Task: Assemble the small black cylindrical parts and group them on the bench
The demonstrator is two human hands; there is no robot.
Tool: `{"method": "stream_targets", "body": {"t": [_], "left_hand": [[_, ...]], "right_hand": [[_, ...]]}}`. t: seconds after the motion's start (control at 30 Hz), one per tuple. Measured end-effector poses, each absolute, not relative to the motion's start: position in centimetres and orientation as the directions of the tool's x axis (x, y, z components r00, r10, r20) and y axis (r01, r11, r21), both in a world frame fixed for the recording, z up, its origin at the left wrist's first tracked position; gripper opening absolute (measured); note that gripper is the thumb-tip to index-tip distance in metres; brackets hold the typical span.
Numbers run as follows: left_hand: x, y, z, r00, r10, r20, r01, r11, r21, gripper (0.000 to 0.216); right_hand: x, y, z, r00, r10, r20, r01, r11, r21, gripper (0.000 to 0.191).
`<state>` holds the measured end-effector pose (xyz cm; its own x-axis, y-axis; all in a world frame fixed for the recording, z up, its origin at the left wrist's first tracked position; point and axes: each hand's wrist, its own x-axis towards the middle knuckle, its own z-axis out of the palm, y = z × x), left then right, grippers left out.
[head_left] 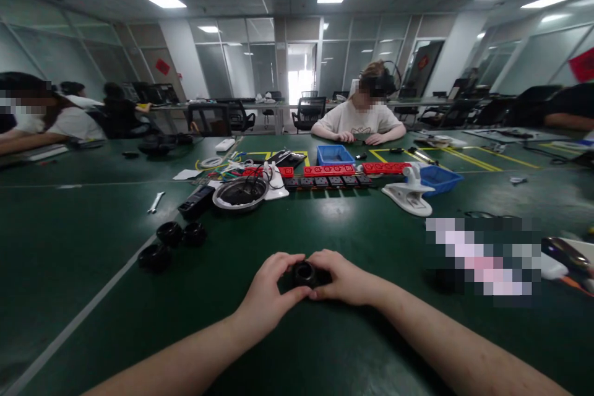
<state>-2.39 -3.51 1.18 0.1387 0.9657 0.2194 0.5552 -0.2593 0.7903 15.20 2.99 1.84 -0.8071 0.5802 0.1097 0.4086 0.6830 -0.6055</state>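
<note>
Close in front of me on the green table, a small black ring-shaped part (305, 272) with a round opening on top sits between my two hands. My left hand (273, 288) curls round its left side, thumb and fingers meeting near the front and back. From the right, my right hand (341, 278) closes on it in the same way, the fingertips of both hands almost touching. Three similar black round parts, among them the nearest one (154, 257), stand grouped to the left, apart from my hands. The underside of the held part is hidden.
Beyond my hands lie a metal bowl (240, 193), a white clip stand (408, 195), red power strips (329, 170) and blue bins (335, 154). A wrench (156, 202) rests at left. Opposite sits a person (359, 117). A blurred-out object (482, 260) lies at right.
</note>
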Motion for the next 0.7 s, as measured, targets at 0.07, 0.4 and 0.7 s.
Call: {"method": "stream_targets", "body": {"t": [0.07, 0.4, 0.7], "left_hand": [[-2.3, -3.4, 1.0, 0.133, 0.975, 0.180, 0.569, -0.224, 0.792, 0.043], [-2.3, -3.3, 1.8, 0.242, 0.962, 0.126, 0.589, -0.249, 0.769, 0.036], [-2.1, -4.0, 1.7, 0.282, 0.930, 0.235, 0.545, -0.357, 0.758, 0.033]], "right_hand": [[14.9, 2.6, 1.5, -0.752, 0.650, 0.108, 0.479, 0.652, -0.587, 0.031], [14.5, 1.1, 1.6, -0.693, 0.700, 0.174, 0.530, 0.658, -0.534, 0.056], [15.9, 2.7, 1.1, -0.750, 0.661, 0.012, 0.480, 0.557, -0.677, 0.042]]}}
